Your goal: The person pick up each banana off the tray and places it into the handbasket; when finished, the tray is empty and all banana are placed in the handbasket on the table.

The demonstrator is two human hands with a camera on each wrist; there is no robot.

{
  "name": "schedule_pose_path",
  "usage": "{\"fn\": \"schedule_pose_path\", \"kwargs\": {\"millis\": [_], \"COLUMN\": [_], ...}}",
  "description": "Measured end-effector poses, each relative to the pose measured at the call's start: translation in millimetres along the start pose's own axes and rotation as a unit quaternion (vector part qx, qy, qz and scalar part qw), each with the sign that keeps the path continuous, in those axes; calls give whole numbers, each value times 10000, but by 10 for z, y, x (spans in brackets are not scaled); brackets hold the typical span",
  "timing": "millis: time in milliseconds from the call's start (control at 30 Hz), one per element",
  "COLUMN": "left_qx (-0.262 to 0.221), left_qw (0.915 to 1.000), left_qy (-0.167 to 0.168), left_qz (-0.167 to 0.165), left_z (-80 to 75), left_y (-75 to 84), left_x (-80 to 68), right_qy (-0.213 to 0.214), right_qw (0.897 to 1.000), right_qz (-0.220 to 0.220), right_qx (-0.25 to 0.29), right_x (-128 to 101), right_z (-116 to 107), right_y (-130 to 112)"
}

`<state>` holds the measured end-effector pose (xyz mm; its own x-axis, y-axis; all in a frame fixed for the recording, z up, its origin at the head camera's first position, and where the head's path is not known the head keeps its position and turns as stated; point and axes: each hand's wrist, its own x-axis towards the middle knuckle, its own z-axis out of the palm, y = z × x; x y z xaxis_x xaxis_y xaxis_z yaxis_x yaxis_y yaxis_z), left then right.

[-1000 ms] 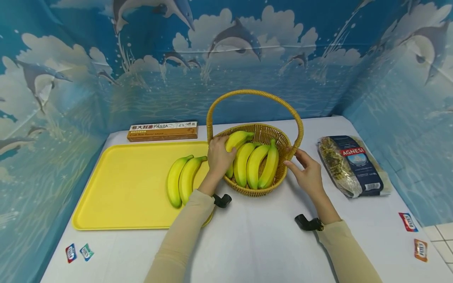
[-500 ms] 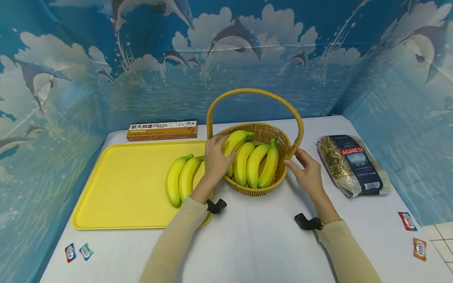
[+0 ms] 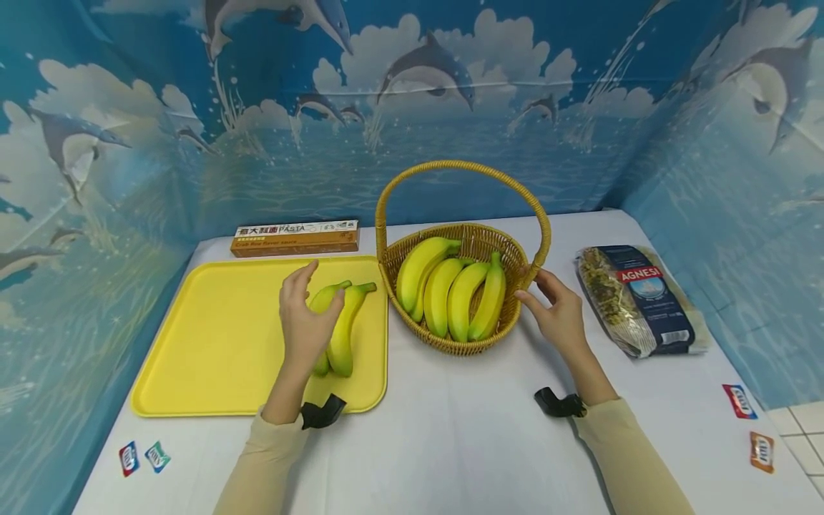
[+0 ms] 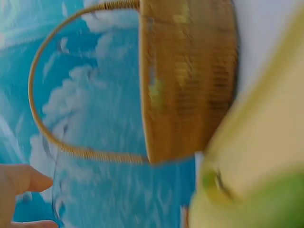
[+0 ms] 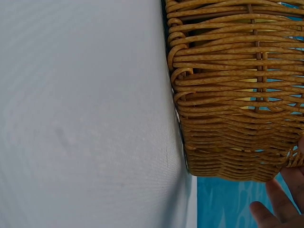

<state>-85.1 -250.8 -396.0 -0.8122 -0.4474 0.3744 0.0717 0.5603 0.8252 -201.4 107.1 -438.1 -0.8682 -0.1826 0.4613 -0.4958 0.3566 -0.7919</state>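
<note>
My left hand (image 3: 304, 325) hovers over the yellow tray (image 3: 212, 336), thumb and fingers spread with nothing between them. Two bananas (image 3: 345, 332) lie on the tray beneath and beside it, one partly covered by the hand. Several more bananas (image 3: 444, 290) rest inside the wicker basket (image 3: 460, 348), its tall handle upright. At the basket's right side, my right hand (image 3: 561, 315) holds the rim by the foot of the handle, thumb in front and fingers behind. In the left wrist view, a blurred banana (image 4: 266, 204) shows close to the camera, with the basket (image 4: 190, 85) beyond.
Behind the tray lies a pasta box (image 3: 295, 239). A bag of Agnesi pasta (image 3: 644, 300) is to the right of the basket. Small wrapped sweets lie at the front left (image 3: 129, 459) and front right (image 3: 763, 452). A dolphin-printed curtain (image 3: 412, 129) encloses the white table.
My left hand has let go of the banana at the basket's left side, leaving it inside, and moved left over the tray. The right hand stays at the basket rim.
</note>
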Motion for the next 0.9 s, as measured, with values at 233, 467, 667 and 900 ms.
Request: {"fn": "schedule_pose_path", "kwargs": {"millis": [233, 467, 667, 900], "left_qx": [283, 309, 372, 435], "left_qw": [9972, 9949, 9905, 9857], "left_qy": [176, 151, -193, -543], "left_qz": [-668, -943, -1308, -1532], "left_z": [-314, -359, -289, -229], "left_y": [-386, -545, -656, -808], "left_x": [-41, 19, 25, 14], "right_qy": [-55, -46, -24, -7], "right_qw": [10000, 9999, 10000, 10000], "right_qz": [-7, 70, 54, -72], "right_qx": [63, 91, -27, 50], "right_x": [-17, -11, -13, 12], "right_z": [-22, -24, -30, 5], "right_y": [-171, -159, -176, 74]}}
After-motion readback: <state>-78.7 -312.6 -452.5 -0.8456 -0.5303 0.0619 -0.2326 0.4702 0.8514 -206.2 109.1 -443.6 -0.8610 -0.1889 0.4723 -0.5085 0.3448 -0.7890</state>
